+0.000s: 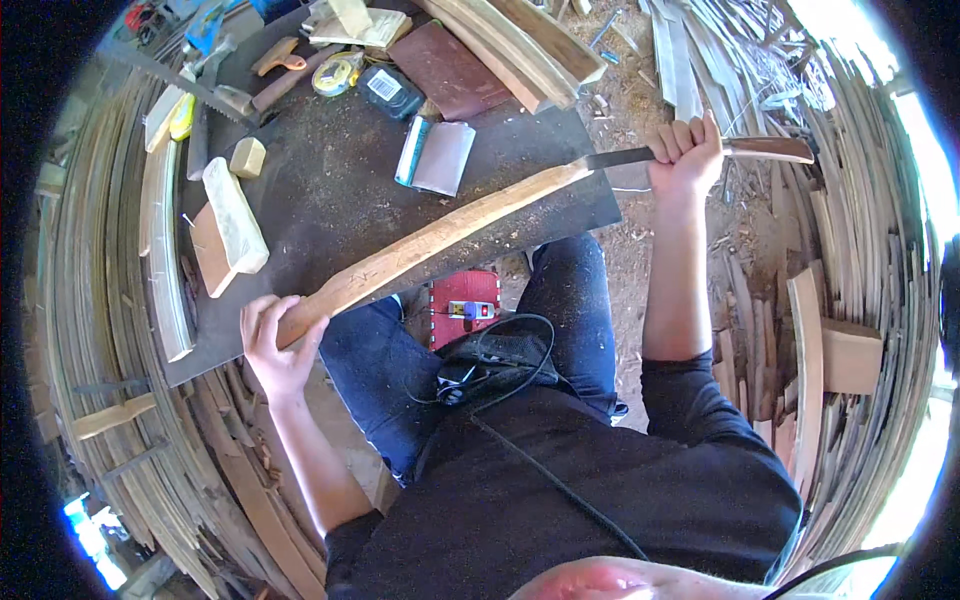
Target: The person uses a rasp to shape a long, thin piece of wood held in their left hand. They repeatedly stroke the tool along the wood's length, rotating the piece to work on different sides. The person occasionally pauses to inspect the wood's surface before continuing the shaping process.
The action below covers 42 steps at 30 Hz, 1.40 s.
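Note:
A long, gently curved piece of pale wood (420,240) slants over the front of the dark tabletop. My left hand (279,340) is wrapped round its near-left end. In my right hand (686,155), closed in a fist, is a long knife (775,149) with a dark, flat blade and a brown wooden handle. The fist grips the blade portion, and the handle sticks out to the right beyond it. The blade meets the far-right end of the wood, nearly in line with it; whether it enters the wood or lies against it, I cannot tell.
On the dark tabletop (330,150) lie a folded sandpaper sheet (443,158), a tape measure (337,74), a black case (391,92), a handsaw (185,88) and wood blocks (235,215). Stacked wood strips (860,210) line both sides. A red mat (466,285) lies below.

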Available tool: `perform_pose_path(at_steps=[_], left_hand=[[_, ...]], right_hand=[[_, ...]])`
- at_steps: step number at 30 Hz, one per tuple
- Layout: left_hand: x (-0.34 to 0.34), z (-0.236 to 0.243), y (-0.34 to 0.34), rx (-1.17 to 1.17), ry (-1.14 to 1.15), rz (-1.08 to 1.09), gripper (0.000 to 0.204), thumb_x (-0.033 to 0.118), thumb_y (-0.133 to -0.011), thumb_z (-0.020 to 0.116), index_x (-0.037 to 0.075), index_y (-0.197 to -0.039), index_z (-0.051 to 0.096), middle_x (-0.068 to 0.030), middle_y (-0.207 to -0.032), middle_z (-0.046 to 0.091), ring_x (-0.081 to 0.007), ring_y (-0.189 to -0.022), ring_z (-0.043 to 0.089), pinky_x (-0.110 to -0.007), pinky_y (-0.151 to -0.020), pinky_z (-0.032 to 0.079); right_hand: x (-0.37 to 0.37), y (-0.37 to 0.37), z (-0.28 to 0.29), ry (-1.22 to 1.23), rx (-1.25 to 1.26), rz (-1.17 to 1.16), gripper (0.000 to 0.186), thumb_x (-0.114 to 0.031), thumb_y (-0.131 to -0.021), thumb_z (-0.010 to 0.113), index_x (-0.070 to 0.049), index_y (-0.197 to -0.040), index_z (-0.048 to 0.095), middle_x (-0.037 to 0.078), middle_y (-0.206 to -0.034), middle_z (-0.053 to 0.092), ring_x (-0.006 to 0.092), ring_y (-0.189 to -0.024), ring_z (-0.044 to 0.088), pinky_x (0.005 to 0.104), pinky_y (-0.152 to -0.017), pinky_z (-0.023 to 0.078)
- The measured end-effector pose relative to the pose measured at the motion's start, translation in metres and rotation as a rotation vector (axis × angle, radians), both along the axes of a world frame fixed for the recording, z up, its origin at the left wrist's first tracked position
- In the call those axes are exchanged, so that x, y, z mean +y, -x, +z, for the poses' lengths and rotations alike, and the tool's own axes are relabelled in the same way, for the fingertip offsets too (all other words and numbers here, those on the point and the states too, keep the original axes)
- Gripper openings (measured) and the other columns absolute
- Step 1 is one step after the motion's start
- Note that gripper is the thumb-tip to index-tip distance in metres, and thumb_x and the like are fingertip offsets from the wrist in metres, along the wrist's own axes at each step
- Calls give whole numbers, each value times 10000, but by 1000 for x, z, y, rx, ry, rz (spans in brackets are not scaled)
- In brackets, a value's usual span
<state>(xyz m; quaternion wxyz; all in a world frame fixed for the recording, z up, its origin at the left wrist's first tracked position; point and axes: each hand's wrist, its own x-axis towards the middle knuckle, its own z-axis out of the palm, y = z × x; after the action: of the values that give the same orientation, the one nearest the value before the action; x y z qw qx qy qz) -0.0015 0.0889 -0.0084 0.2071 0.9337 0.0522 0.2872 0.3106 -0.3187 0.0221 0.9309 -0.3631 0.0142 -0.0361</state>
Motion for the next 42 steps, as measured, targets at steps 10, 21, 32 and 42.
perform_pose_path(at_steps=[10,21,32,42], left_hand=[[14,8,-5,-45,-43,-57,407,296,-568,901,113,-855,677,-53,-858,649,-266,-807,610,-399,-744,494],[12,6,-5,-212,96,-28,33,51,-764,660,56,-736,678,-61,-692,589,-251,-635,549,-370,-603,461],[-36,3,-48,-227,29,-112,161,81,-774,697,71,-654,590,-57,-697,581,-253,-633,561,-371,-584,474],[-60,-20,-67,-183,-127,-1,258,59,-805,672,57,-616,497,-73,-656,485,-287,-623,497,-423,-587,407]], right_hand=[[-1,3,-9,227,307,-174,321,-360,-896,574,-106,-1089,533,42,-953,535,164,-730,502,313,-567,408],[12,12,-4,-44,118,-159,418,-240,-974,484,-195,-616,273,-61,-481,185,66,-389,137,262,-360,138],[56,45,-5,-75,122,45,464,-294,-975,491,-196,-580,268,-64,-460,180,79,-371,128,270,-355,127],[37,30,6,29,259,-178,381,-238,-925,535,-175,-630,302,-52,-491,197,98,-395,177,291,-390,147]])
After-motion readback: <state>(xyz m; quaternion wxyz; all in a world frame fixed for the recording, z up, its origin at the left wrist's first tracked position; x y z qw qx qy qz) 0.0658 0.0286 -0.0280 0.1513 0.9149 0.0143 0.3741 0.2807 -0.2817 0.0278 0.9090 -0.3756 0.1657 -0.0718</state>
